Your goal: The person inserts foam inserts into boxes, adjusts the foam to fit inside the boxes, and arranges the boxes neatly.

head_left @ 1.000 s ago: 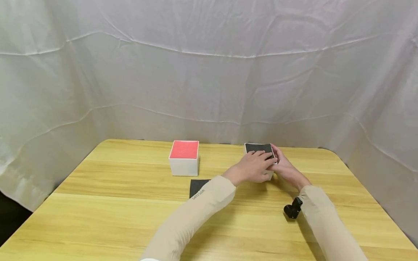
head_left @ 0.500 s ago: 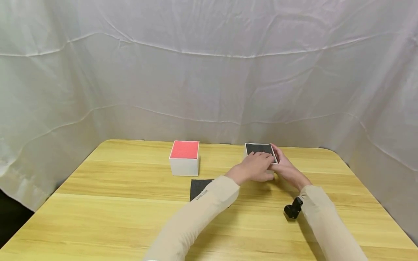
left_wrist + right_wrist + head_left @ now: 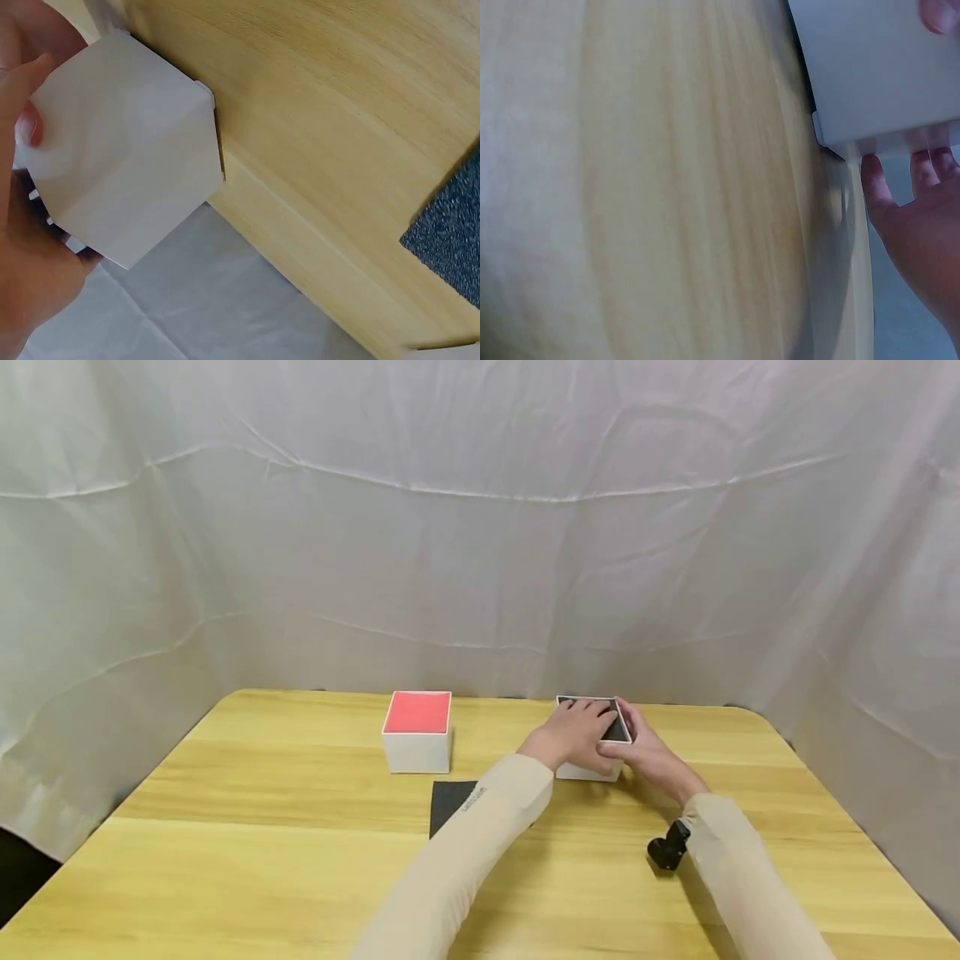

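A white box with a black top (image 3: 589,768) stands at the far right of the wooden table (image 3: 262,860). My left hand (image 3: 576,735) lies over its black top, with the thumb against a white side wall (image 3: 127,172). My right hand (image 3: 647,752) grips the box's right side, thumb at the top edge. In the right wrist view the box's white wall (image 3: 877,67) shows with fingertips (image 3: 872,177) under its edge. The black top is mostly hidden by the left hand.
A white box with a red top (image 3: 417,742) stands to the left of the black-topped one. A black sheet (image 3: 448,800) lies flat on the table, partly under my left sleeve. White cloth (image 3: 480,527) hangs behind and around the table.
My left hand has slid farther over the black top and covers more of it. The right hand stays at the box's right side. The head view has shifted slightly.
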